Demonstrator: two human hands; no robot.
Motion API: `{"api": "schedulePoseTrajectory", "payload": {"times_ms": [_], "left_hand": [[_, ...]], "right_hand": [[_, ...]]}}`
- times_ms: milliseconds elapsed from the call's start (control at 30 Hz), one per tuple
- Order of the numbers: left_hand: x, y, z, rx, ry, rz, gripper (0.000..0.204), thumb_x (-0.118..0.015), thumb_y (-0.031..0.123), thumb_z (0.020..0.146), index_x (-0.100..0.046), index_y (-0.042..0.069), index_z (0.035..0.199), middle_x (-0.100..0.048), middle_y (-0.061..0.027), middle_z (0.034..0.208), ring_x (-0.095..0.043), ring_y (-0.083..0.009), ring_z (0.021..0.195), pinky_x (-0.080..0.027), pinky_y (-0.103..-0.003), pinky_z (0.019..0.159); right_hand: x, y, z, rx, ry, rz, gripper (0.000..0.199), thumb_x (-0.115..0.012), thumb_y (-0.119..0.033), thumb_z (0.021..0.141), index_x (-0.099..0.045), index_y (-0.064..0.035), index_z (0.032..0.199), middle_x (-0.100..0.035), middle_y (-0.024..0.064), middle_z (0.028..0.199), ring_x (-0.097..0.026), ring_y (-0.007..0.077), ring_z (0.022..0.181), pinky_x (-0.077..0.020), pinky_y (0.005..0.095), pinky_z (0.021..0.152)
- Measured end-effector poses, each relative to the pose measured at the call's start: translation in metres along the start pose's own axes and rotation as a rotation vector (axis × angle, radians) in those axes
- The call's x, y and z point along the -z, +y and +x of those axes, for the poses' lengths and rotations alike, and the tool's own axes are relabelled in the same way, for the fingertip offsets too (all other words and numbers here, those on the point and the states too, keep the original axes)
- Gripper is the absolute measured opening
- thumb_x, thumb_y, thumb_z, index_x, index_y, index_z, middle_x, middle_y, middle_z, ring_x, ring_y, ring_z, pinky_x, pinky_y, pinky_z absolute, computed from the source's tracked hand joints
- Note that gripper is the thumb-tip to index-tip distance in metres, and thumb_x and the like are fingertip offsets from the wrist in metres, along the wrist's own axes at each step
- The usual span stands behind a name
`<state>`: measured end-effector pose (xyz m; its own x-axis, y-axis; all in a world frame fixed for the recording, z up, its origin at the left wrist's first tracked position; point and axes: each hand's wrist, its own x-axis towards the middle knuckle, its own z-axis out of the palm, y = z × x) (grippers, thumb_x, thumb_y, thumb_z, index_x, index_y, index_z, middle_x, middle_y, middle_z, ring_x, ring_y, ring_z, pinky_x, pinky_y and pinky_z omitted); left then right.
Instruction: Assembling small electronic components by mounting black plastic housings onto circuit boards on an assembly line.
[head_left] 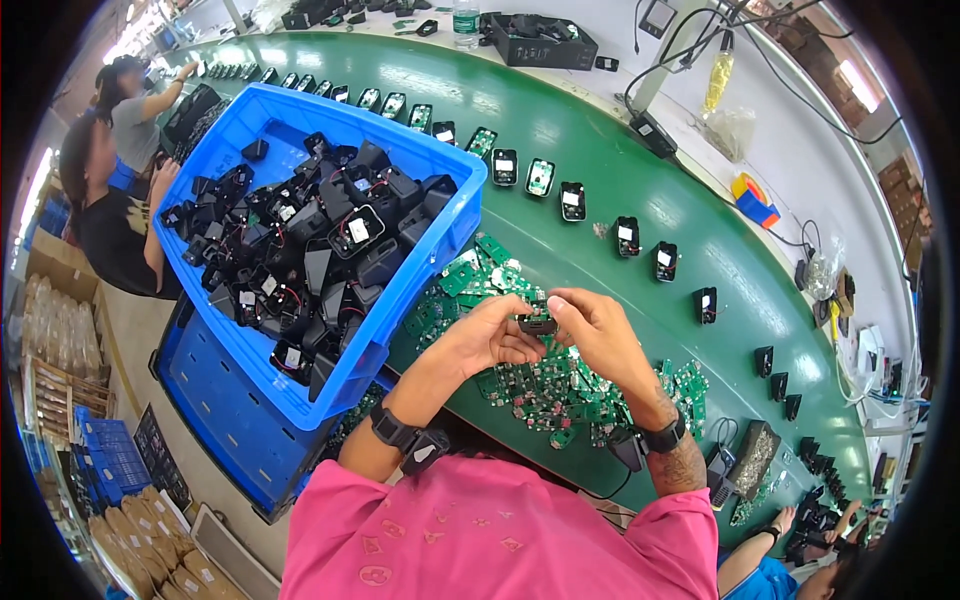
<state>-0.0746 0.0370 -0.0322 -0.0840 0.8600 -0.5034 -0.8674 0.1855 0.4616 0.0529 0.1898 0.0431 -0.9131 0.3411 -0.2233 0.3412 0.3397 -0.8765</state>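
Your left hand [490,335] and right hand [590,325] meet just right of the blue crate [400,300], fingers of both pinched shut on one small black housing [537,323] held above the pile of green circuit boards [540,385] on the green desk [620,180]; the crate brims with black housings

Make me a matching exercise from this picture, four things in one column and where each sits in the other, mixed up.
Things:
1. blue crate
2. circuit boards
3. small black part
4. tape roll

Places:
A. between both hands' fingertips
B. piled on the green belt under the hands
C. left of the hands, full of black housings
D. on the white ledge past the belt's far edge

Pairs: 1-C, 2-B, 3-A, 4-D
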Motion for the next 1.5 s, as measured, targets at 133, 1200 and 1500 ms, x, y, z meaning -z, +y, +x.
{"api": "schedulePoseTrajectory", "payload": {"times_ms": [133,1200,1500], "left_hand": [[-0.008,-0.003,-0.003,-0.129,0.072,0.097,0.035,-0.059,0.018,0.091,-0.054,0.001,0.122,-0.069,-0.0168,0.087,-0.071,-0.0234,0.064,-0.060,-0.027,0.057],[-0.013,0.003,-0.006,-0.136,0.142,0.162,0.025,-0.058,0.013,0.088,-0.059,-0.001,0.109,-0.069,-0.0149,0.086,-0.071,-0.0236,0.062,-0.062,-0.029,0.056],[-0.010,0.003,-0.003,-0.057,0.097,0.054,0.028,-0.059,0.018,0.087,-0.060,-0.004,0.105,-0.069,-0.0173,0.083,-0.071,-0.0240,0.061,-0.060,-0.027,0.055]], "right_hand": [[-0.001,0.008,-0.003,0.003,0.001,0.042,0.049,-0.058,-0.030,0.096,-0.058,0.0080,0.128,-0.071,0.0160,0.083,-0.068,0.0193,0.071,-0.0527,0.0334,0.066],[-0.010,0.014,-0.016,-0.256,-0.210,0.748,0.035,-0.052,-0.028,0.103,-0.057,0.0023,0.119,-0.066,0.0103,0.079,-0.066,0.0154,0.060,-0.0537,0.0256,0.054],[-0.007,0.004,-0.017,-0.261,-0.128,0.742,0.031,-0.055,-0.026,0.100,-0.063,0.0035,0.102,-0.069,0.0154,0.081,-0.067,0.0183,0.059,-0.0563,0.0289,0.052]]}}
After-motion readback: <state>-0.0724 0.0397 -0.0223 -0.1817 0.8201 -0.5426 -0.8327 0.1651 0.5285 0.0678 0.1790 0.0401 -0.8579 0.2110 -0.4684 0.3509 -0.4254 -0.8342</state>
